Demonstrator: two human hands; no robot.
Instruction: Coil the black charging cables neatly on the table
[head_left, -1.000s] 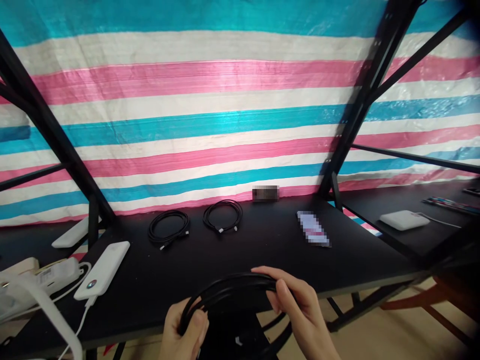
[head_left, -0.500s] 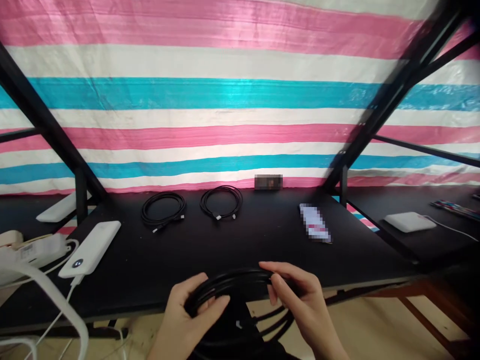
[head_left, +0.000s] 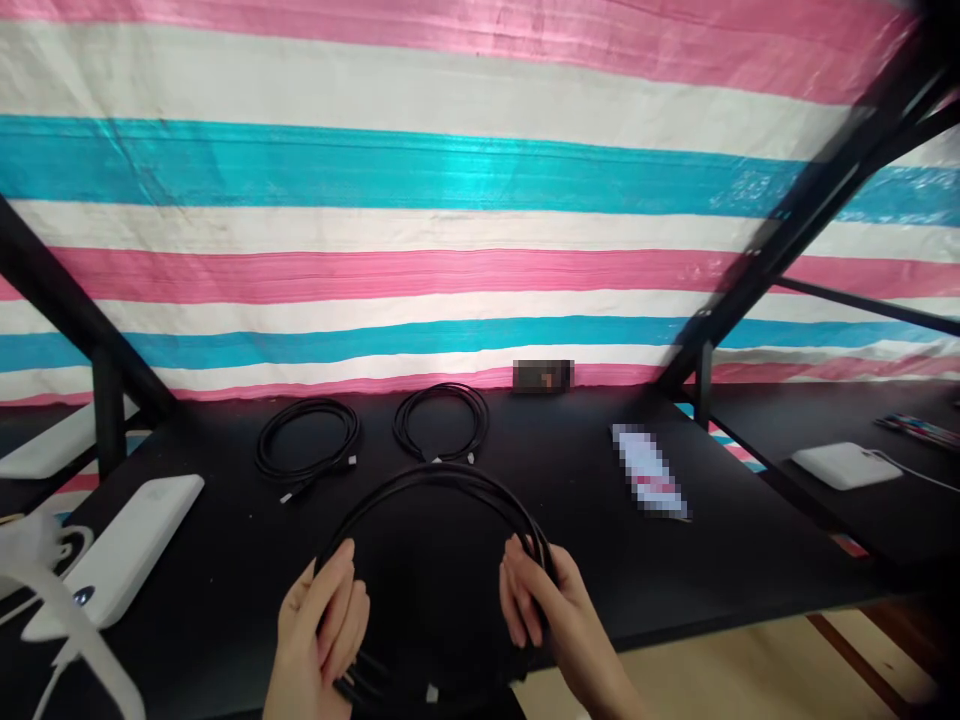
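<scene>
A large coil of black cable point(head_left: 442, 474) is held up in front of me, above the near edge of the black table. My left hand point(head_left: 322, 620) has its fingers wrapped round the coil's left side. Its right side is gripped by my right hand point(head_left: 540, 590), thumb over the strands. One light-coloured connector point(head_left: 432, 692) shows at the bottom of the loop, where the cable blurs into the dark. Behind lie two smaller coiled black cables, the left coil point(head_left: 309, 440) and the middle coil point(head_left: 441, 420), the latter partly overlapped by the held loop.
On the left lies a white power bank point(head_left: 127, 550) with a white cable, beside a blurred white curved tube point(head_left: 82, 640). A pixelated flat item point(head_left: 649, 472) is at right; a small dark box point(head_left: 543, 377) stands by the striped sheet point(head_left: 450, 230). Black frame bars point(head_left: 795, 220) slant at both sides.
The coil has been raised and tilted up, its top now over the table before the middle coil. Both hands have shifted to its sides. The view has moved slightly.
</scene>
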